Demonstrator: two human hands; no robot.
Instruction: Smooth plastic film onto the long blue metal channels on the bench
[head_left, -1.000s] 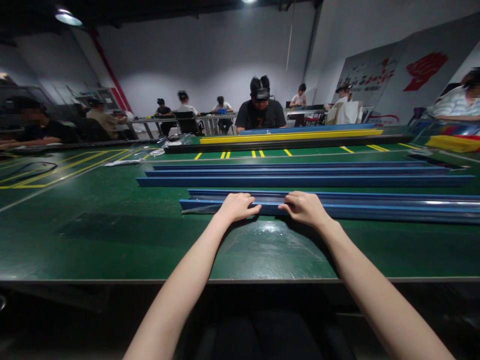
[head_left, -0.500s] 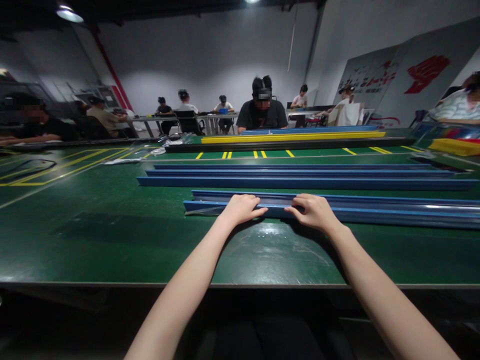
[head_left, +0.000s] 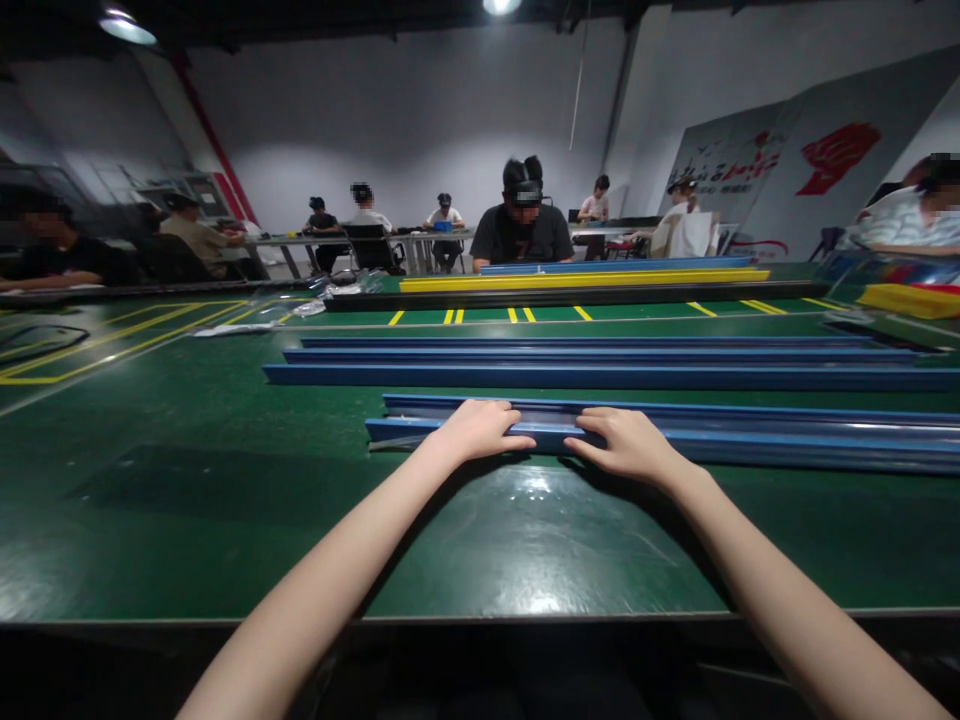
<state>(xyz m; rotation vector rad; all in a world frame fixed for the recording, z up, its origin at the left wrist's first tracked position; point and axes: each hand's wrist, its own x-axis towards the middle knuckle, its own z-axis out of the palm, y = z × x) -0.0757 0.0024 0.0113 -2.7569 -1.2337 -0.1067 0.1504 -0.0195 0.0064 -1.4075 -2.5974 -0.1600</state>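
A long blue channel-shaped profile (head_left: 787,446) lies across the green table (head_left: 262,560) in front of me, running out of view on the right. My left hand (head_left: 480,430) is closed on it near its left end, fingers over the channel and thumb along the near wall. A short way to the right, my right hand (head_left: 619,440) grips the same profile, its thumb also on the near wall. A thin clear strip (head_left: 396,444) shows at the profile's left end. The fingertips inside the channel are partly hidden.
Behind it lie more blue profiles (head_left: 450,375). Further back are a black profile (head_left: 600,296), a yellow one (head_left: 585,280) and another blue one. Crumpled plastic (head_left: 236,328) is at the back left. A person (head_left: 523,235) sits across the table, others beyond.
The table and profiles appear slightly lower in the view. My right hand's fingers have lowered and flattened onto the profile; my left hand keeps its place on it.
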